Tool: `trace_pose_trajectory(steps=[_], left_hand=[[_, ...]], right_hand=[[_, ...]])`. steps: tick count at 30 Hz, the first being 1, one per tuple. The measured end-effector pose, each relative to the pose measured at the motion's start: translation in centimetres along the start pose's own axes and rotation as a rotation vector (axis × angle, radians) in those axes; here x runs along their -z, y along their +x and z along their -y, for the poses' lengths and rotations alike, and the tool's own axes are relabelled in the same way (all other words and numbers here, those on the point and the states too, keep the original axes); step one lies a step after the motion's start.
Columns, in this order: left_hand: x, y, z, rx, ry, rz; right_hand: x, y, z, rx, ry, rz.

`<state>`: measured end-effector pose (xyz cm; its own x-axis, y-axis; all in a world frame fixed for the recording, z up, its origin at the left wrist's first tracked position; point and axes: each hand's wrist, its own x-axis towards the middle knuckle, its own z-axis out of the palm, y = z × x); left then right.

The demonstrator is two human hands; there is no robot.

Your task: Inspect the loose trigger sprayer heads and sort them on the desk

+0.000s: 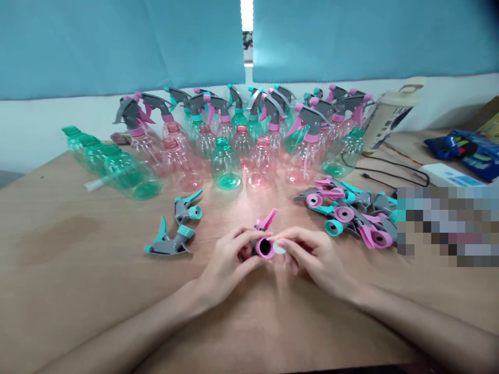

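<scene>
My left hand (230, 262) grips a grey and pink spray head (265, 248) near the middle of the table, its round pink collar facing me and its pink trigger pointing up. Close beside the collar, my right hand (317, 259) pinches a small whitish disc (279, 247) between thumb and fingers. Two grey and teal spray heads (171, 246) lie to the left of my hands. A pile of pink and teal spray heads (345, 214) lies to the right.
Behind my hands stand several clear pink bottles (262, 163) and green bottles (226, 166), many with spray heads. Green bottles (128, 174) line the left. At right are a large tumbler (390, 119), a black cable (405, 163), a white box (448, 174) and a blue packet (468, 150).
</scene>
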<state>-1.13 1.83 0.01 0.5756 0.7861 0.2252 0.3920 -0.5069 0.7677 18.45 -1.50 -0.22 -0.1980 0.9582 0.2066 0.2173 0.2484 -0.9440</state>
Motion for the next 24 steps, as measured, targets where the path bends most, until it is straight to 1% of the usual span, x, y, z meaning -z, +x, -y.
trace_pose_trajectory(steps=[3,8,11,14,20,24], left_hand=[[-0.22,-0.06,-0.10,-0.026,-0.020,0.023],[-0.20,0.10,-0.31,-0.024,-0.034,0.050],[-0.19,0.19,-0.49,-0.033,-0.037,0.064],[-0.24,0.19,-0.49,-0.036,-0.033,0.077],[-0.20,0.12,-0.21,-0.028,-0.017,0.100],[-0.06,0.14,-0.27,-0.030,-0.018,0.084]], right_hand=[[-0.48,-0.37,0.26,0.078,-0.045,0.007],[-0.60,-0.13,-0.16,0.157,-0.071,0.035],[-0.48,0.03,-0.36,0.238,-0.155,0.028],[-0.37,0.09,-0.38,0.281,-0.232,0.023],[-0.30,-0.01,-0.24,0.325,-0.289,0.053],[-0.09,-0.17,-0.41,0.257,-0.266,0.020]])
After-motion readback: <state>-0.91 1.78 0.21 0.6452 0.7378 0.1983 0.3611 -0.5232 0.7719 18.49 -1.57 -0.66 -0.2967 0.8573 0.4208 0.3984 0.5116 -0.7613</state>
